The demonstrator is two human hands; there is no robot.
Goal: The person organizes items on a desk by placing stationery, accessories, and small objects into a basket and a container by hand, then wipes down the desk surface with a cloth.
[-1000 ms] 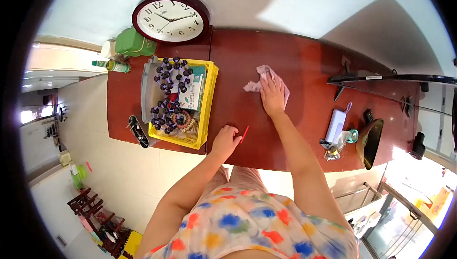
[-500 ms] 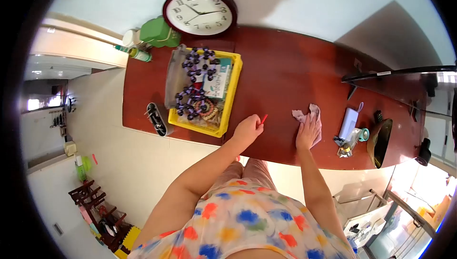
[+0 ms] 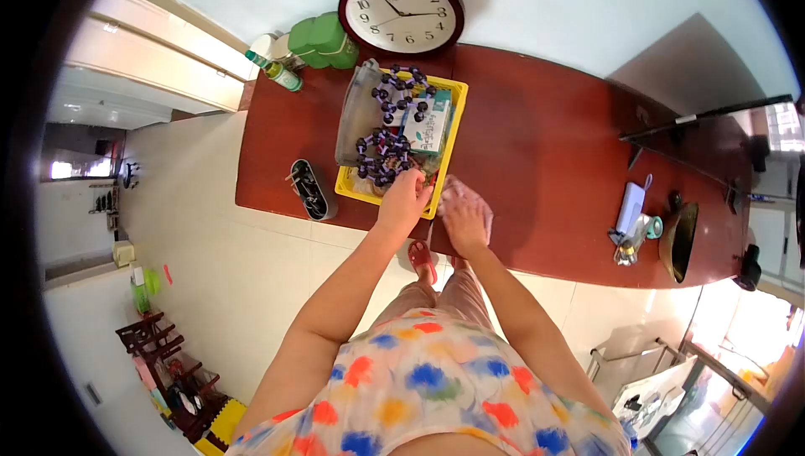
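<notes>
My left hand (image 3: 406, 198) is over the front right corner of the yellow basket (image 3: 454, 141), its fingers pressed together at the contents; what they hold, if anything, is hidden. Flat on a pinkish cloth (image 3: 485, 207), my right hand (image 3: 465, 223) rests on the red-brown table (image 3: 537, 145) just right of the basket. Inside the basket lie black-and-purple ball models (image 3: 383, 156), a white and green box (image 3: 426, 130) and small items. A grey translucent lid (image 3: 356, 116) leans at its left side.
A round clock (image 3: 401, 11), green containers (image 3: 323, 41) and a bottle (image 3: 283, 76) stand at the back. Left is a grey oval case (image 3: 312, 191). Rightward are a pale purple device (image 3: 631, 208), teal tape (image 3: 654, 228), a dark bowl (image 3: 677, 242) and a black-framed screen (image 3: 713, 112).
My right hand has moved with the cloth leftward to the basket's side. My left hand went from the table to the basket; the red stick it held no longer shows. The view has shifted.
</notes>
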